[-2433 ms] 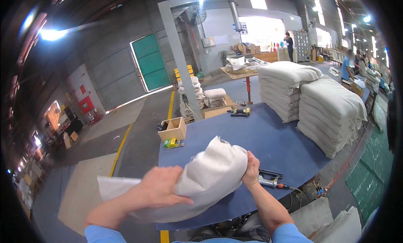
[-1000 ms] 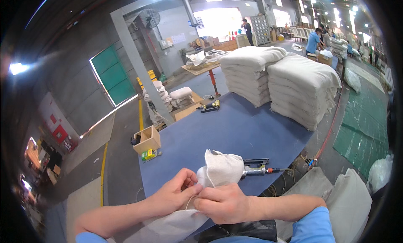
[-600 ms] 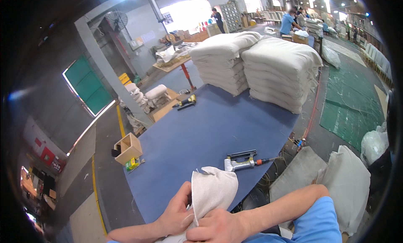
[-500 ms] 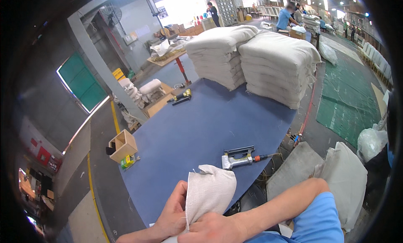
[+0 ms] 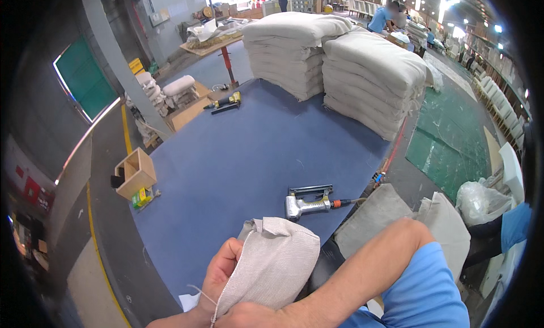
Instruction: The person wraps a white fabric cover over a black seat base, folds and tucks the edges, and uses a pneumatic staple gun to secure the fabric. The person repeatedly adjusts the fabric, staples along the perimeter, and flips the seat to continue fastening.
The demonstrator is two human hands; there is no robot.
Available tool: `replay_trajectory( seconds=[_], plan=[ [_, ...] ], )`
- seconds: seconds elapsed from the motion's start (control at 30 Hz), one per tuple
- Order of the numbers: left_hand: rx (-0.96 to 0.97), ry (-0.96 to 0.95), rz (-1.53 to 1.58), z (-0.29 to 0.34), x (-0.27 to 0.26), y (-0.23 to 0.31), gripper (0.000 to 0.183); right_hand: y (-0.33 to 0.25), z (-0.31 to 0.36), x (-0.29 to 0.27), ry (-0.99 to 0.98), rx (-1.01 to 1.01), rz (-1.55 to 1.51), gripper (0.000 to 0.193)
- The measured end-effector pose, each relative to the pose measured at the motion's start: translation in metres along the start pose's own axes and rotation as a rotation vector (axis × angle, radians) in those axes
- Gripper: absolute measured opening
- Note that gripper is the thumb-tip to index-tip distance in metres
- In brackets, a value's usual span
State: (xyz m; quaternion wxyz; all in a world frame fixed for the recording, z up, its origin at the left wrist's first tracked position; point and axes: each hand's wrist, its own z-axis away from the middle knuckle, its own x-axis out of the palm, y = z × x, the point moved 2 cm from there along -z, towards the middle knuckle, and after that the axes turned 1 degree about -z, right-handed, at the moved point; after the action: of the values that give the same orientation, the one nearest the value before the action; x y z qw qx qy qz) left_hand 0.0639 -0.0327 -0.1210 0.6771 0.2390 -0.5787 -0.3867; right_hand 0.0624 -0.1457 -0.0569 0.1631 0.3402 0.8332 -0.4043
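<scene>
A beige woven fabric cover [image 5: 275, 257] stands up in front of me at the table's near edge, its top corner folded. On its left side my left hand [image 5: 220, 268] is closed on the cover's edge, with some fingers hidden behind the cloth. Low on the cover, my right hand [image 5: 252, 315] grips its bottom edge; the lower part of this hand is cut off by the picture. A loose thread trails over my left wrist. Just beyond the cover, a silver pneumatic staple gun [image 5: 306, 203] lies on the blue table [image 5: 243, 163], its hose running off the right edge.
Two tall stacks of beige cushions [image 5: 368, 81] stand at the table's far end. A second staple gun [image 5: 225, 103] lies at the far left edge. A wooden box [image 5: 136, 172] and a small green-yellow packet [image 5: 141, 197] sit on the left edge. Fabric-covered panels [image 5: 445, 226] lean at right.
The cover has been turned and tilted so more of its broad face shows, and both hands have moved slightly left and down with it. The view has shifted.
</scene>
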Motion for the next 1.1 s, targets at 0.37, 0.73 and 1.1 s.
replay_trajectory(
  seconds=[0.37, 0.73, 1.1],
  plan=[
    [-0.11, -0.253, 0.294, 0.014, -0.021, -0.001, 0.068, -0.002, -0.032, 0.033, -0.267, 0.375, 0.255, 0.022],
    [-0.608, -0.592, -1.053, 0.014, 0.003, 0.095, 0.074, -0.003, -0.038, 0.055, -0.381, 0.32, 0.41, 0.021],
    [-0.554, -0.257, -0.657, 0.043, -0.013, 0.059, 0.052, -0.024, -0.027, 0.061, -0.255, 0.08, 0.538, 0.027]
  ],
)
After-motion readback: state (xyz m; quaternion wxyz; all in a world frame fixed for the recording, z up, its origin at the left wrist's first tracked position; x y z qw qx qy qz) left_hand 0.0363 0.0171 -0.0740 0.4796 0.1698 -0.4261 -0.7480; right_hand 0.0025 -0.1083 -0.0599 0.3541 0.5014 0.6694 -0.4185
